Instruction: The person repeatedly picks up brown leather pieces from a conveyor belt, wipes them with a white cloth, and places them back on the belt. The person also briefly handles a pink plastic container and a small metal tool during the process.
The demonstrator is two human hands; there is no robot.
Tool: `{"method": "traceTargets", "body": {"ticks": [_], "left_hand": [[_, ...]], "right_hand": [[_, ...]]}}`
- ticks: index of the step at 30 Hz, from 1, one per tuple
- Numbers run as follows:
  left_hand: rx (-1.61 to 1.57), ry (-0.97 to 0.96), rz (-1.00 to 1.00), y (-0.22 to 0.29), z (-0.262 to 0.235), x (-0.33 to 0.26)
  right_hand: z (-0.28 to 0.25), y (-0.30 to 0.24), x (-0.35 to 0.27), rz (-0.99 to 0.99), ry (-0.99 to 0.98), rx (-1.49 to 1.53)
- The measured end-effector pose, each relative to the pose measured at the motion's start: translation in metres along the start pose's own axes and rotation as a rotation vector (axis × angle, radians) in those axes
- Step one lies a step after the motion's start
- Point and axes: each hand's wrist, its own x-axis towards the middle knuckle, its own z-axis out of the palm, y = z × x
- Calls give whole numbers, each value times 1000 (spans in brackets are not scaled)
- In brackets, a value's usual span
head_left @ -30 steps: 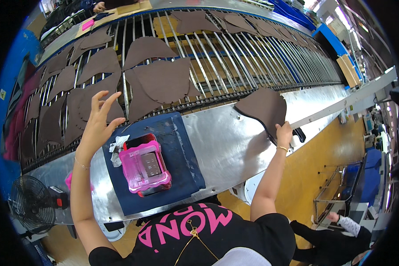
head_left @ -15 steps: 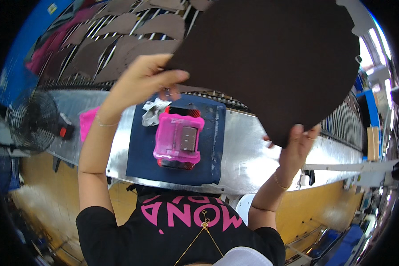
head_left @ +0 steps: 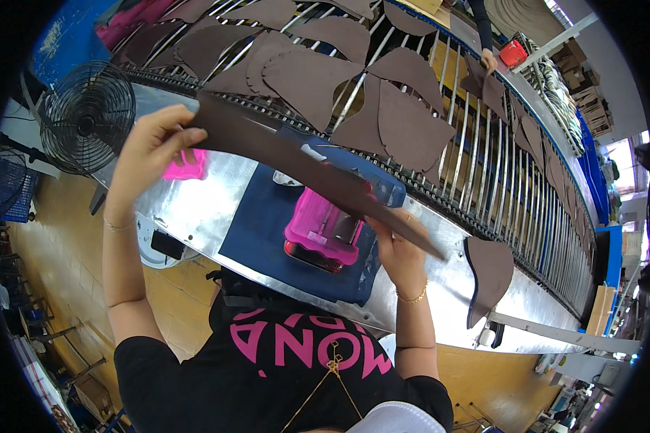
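Between my two hands stretches a dark brown flat cut piece [head_left: 285, 160], leather-like, tilted so that it shows as a narrow band. My left hand [head_left: 155, 144] pinches its left end between thumb and fingers. Nearer its right end, my right hand [head_left: 401, 249] grips the lower edge, some fingers hidden by the piece. Partly covered beneath it is a pink plastic holder [head_left: 310, 224] with a grey-brown block in it. The holder rests on a dark blue mat [head_left: 256, 234]. Crumpled pale material [head_left: 285, 179] lies beside the holder.
Beyond the metal table [head_left: 209, 202] runs a conveyor of metal bars [head_left: 477, 173] carrying several brown pieces [head_left: 310, 76]. Another brown piece [head_left: 491, 274] lies on the table at right. A fan [head_left: 87, 119] stands left. Across the conveyor, another person's hand [head_left: 489, 61] touches a piece.
The brown piece has come down from its raised position and tilted from broad face to nearly edge-on. Both hands still hold it. The view has turned, showing more of the conveyor.
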Motion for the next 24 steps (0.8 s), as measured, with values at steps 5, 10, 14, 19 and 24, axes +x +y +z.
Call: {"method": "traceTargets", "body": {"ticks": [5,10,14,19,24], "left_hand": [[116,-227,-90,-9,50,9],[227,-473,73,5,101,39],[288,-559,331,15,144,55],[116,-658,558,38,207,80],[-198,-577,499,108,236,170]], "right_hand": [[-36,16,-44,149,-121,-123],[-61,15,-108,545,-25,-2],[-111,15,-155,712,113,22],[-178,-4,-163,708,759,-91],[-249,-11,-127,855,471,-367]]}}
